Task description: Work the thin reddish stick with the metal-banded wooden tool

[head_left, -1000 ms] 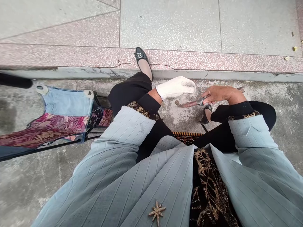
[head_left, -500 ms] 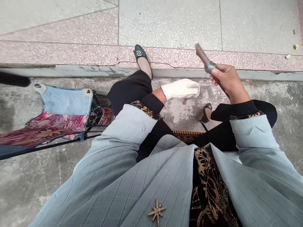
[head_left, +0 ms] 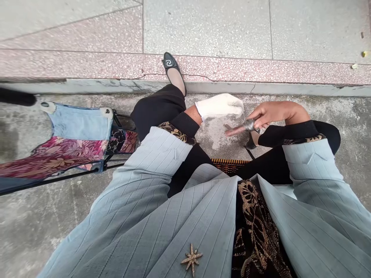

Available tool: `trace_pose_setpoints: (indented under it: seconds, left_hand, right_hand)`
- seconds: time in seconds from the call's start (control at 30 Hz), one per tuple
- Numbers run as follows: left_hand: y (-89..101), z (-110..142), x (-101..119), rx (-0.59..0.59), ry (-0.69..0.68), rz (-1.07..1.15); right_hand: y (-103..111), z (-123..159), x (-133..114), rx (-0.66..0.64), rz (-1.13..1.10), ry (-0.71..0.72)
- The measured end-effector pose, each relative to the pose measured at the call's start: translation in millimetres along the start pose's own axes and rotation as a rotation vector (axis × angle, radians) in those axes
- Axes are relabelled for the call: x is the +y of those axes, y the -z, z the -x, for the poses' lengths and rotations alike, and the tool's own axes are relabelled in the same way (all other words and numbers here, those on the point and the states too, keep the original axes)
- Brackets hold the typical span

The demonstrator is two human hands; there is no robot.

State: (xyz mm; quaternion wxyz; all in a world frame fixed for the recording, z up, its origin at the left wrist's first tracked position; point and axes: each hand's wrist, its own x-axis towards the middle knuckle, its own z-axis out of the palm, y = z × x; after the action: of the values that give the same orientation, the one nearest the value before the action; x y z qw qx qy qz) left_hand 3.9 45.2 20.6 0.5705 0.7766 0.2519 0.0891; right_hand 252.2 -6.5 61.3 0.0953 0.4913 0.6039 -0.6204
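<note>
A white knitted work glove covers my left hand, its fingers curled closed. Just under it a short brownish stub shows; whether it is held by the glove or lies apart is unclear. To the right, my bare right hand grips a brown wooden stick by the end where a coil of silvery wire is wound. That stick is blurred and points left, below the glove. A faint thin line seems to run between the glove and the coil.
A folding chair of denim and floral cloth stands at the left. Ahead, a raised terrazzo step crosses the view, with one black shoe on it. A woven wicker seat edge shows between my legs. Small scraps lie far right.
My right hand has swung down and left, turning the stick from pointing up and away to pointing left near the glove. My left hand has hardly moved.
</note>
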Motion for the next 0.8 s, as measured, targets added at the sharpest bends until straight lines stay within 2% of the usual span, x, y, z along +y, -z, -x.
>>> trace_pose_setpoints:
  seconds: [0.03,0.13,0.2,0.3,0.4,0.5,0.6,0.7,0.8]
  left_hand:
    - [1.6,0.7,2.2,0.034,0.011,0.049]
    - [4.4,1.9,6.3,0.121,0.039,0.161]
    - [2.8,1.6,5.3,0.118,0.039,0.162]
    - [-3.5,0.2,1.6,-0.005,0.011,0.088]
    - [-7.3,0.1,2.7,-0.112,-0.018,0.015]
    - [-4.3,3.3,8.7,-0.121,-0.029,-0.017]
    - [2.0,8.5,12.7,-0.033,-0.002,-0.015]
    - [5.9,11.3,10.5,0.067,0.04,0.031]
    - [6.5,8.6,4.0,0.176,0.078,0.111]
  right_hand:
    - [0.9,7.5,-0.7,0.117,-0.09,0.072]
    - [2.6,22.4,-5.5,0.624,-0.385,0.347]
    - [3.8,21.3,-8.2,0.868,-0.513,0.46]
    - [7.5,6.4,-5.7,1.01,-0.569,0.432]
    - [11.5,-11.4,3.6,1.046,-0.432,0.243]
    - [13.0,-23.0,10.8,1.006,-0.065,-0.002]
    - [11.8,-28.4,11.6,0.843,0.27,-0.183]
    - [9.7,-28.9,10.0,0.509,0.353,-0.241]
    - [7.3,-21.3,9.1,0.039,0.214,-0.158]
